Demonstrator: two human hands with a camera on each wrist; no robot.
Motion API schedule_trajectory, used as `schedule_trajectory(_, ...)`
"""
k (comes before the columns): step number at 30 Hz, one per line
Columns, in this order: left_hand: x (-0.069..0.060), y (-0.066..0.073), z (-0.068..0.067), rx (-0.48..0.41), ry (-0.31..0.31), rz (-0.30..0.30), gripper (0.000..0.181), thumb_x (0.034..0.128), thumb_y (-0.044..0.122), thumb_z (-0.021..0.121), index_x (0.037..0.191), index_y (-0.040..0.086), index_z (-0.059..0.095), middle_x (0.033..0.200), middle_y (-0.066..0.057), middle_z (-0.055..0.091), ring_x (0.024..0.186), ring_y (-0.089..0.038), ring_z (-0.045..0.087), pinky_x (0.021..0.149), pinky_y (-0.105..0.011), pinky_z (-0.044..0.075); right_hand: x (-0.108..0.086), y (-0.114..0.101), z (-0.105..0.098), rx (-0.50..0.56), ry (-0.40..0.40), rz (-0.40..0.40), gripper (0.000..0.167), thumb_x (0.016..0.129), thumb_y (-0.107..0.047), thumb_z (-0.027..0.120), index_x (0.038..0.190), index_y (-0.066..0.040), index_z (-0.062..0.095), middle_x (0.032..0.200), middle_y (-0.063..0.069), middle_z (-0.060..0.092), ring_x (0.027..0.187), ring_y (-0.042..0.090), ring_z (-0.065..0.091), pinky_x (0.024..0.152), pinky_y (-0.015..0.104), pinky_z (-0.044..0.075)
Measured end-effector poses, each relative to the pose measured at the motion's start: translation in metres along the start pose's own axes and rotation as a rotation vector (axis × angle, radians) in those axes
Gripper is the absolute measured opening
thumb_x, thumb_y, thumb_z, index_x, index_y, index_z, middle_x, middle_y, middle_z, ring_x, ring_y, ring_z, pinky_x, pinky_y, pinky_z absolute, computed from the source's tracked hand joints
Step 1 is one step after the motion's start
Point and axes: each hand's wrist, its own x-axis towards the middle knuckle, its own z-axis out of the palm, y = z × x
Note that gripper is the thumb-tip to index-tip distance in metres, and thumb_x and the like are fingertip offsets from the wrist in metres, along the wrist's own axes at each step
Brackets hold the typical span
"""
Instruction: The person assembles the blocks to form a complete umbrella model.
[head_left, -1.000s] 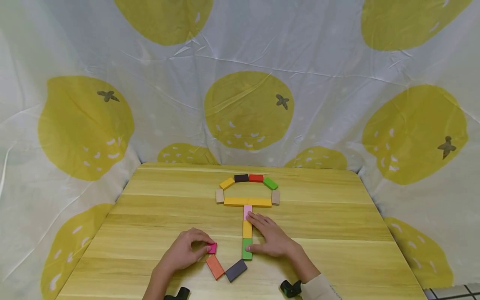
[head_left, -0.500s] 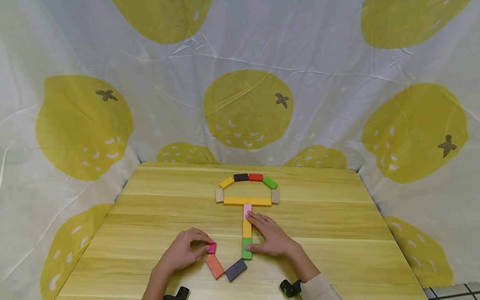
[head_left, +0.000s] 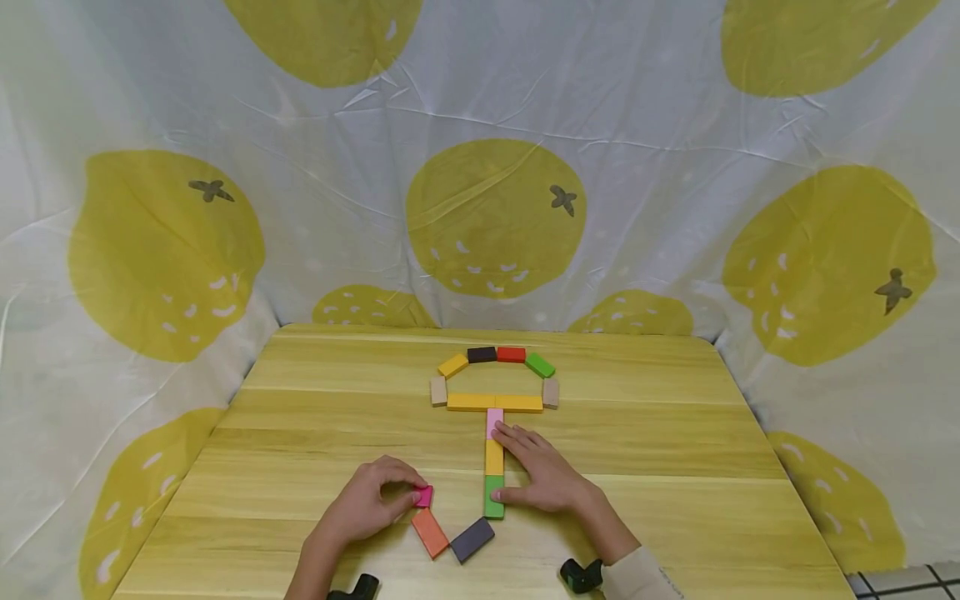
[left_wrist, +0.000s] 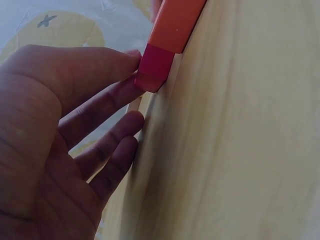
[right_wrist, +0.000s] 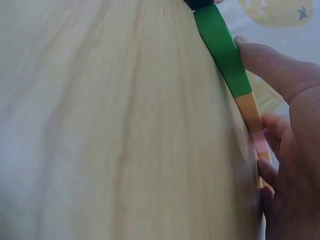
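My left hand [head_left: 372, 500] pinches a small magenta block [head_left: 425, 497] between thumb and forefinger; its other fingers are loosely bent in the left wrist view. That block lies on the table, its near end against an orange block [head_left: 430, 533]. A dark grey block [head_left: 472, 540] meets the orange one at an angle and reaches the column's foot. My right hand [head_left: 550, 477] rests on the column with fingers spread. Its thumb touches the green block [right_wrist: 222, 50], and its fingertips touch the light pink block [head_left: 495, 419]. Between these two lies a yellow block [head_left: 494, 458].
Atop the column lie two yellow blocks [head_left: 471, 402] end to end. An arch of blocks stands over them, with a black block [head_left: 482, 355] and a red block [head_left: 512, 355] at its crown. The wooden table [head_left: 660, 433] meets a lemon-print cloth [head_left: 645, 242] behind.
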Motion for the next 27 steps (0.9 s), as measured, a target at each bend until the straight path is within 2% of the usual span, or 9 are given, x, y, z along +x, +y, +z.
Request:
schedule_trajectory(5,0.0,-0.001,0.003,0.008,0.0,-0.025,0.01,0.0954,0.035,0.075,0.105,0.035,0.078,0.108,0.021,0.072,0.109,-0.007,0.065,0.098,-0.039,0.055,0.0,0.001,-0.001,0.003,-0.004,0.01,0.097,0.088,-0.069,0.067,0.165,-0.025,0.027,0.171,-0.004,0.025,0.157,0.034,0.025,0.122,0.062,0.03)
schedule_trajectory(12,0.001,-0.002,0.005,-0.004,0.013,-0.036,0.015,0.0986,0.04,0.07,0.107,0.032,0.079,0.109,0.023,0.071,0.11,-0.006,0.066,0.099,-0.039,0.055,-0.002,0.003,0.0,0.01,-0.004,0.022,0.098,0.088,-0.071,0.066,0.166,-0.027,0.025,0.172,-0.008,0.021,0.158,0.032,0.023,0.123,0.061,0.029)
schedule_trajectory(18,0.004,-0.001,0.003,-0.025,0.022,-0.105,0.021,0.104,0.039,0.061,0.111,0.029,0.079,0.11,0.025,0.071,0.111,-0.006,0.067,0.102,-0.04,0.055,-0.006,0.005,-0.003,0.121,0.007,0.032,0.096,0.094,-0.063,0.064,0.167,-0.024,0.016,0.174,-0.006,0.012,0.159,0.031,0.019,0.126,0.06,0.023)
schedule_trajectory(22,0.007,-0.001,-0.004,0.029,0.047,-0.121,0.022,0.1039,0.036,0.062,0.116,0.026,0.078,0.114,0.02,0.072,0.114,-0.011,0.069,0.103,-0.044,0.055,-0.008,0.01,-0.01,0.204,0.019,0.049,0.09,0.099,-0.055,0.063,0.168,-0.027,0.012,0.174,-0.008,0.009,0.161,0.026,0.014,0.128,0.057,0.02)
schedule_trajectory(25,0.011,0.001,-0.015,0.072,0.062,-0.126,0.023,0.1034,0.03,0.064,0.121,0.02,0.076,0.117,0.012,0.073,0.114,-0.015,0.069,0.101,-0.046,0.056,-0.01,0.015,-0.018,0.197,0.072,0.087,0.087,0.099,-0.054,0.062,0.167,-0.032,0.011,0.174,-0.011,0.011,0.16,0.022,0.016,0.128,0.055,0.021)
schedule_trajectory(27,0.016,0.004,-0.025,0.096,0.073,-0.12,0.025,0.1031,0.026,0.065,0.124,0.016,0.074,0.119,0.006,0.073,0.113,-0.019,0.07,0.098,-0.047,0.057,-0.012,0.02,-0.025,0.161,0.137,0.111,0.086,0.099,-0.055,0.062,0.167,-0.034,0.012,0.173,-0.009,0.016,0.159,0.023,0.021,0.127,0.054,0.025)
